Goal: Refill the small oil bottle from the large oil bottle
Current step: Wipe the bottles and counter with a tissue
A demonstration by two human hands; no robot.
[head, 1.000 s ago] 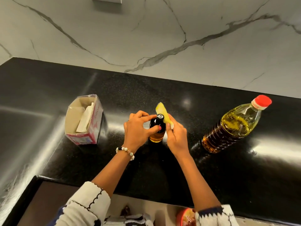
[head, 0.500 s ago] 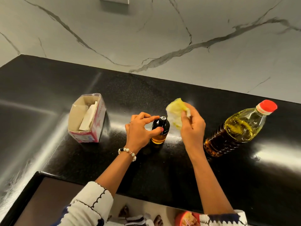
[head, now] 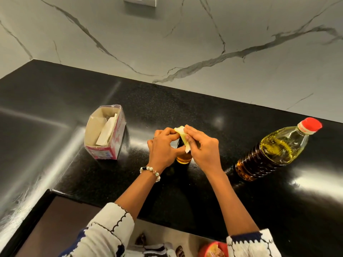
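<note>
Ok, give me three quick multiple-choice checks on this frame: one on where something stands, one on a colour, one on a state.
1. Where does the tissue box stand relative to the small oil bottle?
A. to its left
B. to its right
C. behind it against the wall

2. What colour is the large oil bottle's cap?
A. green
B. red
C. white

3. What is the right hand doing?
A. resting flat on the counter
B. gripping the large oil bottle
C. holding a yellowish tissue at the small bottle's top

Answers: 1 A, the box sits left of both hands. 2 B, the cap shows red. 3 C, the fingers pinch the tissue there.
</note>
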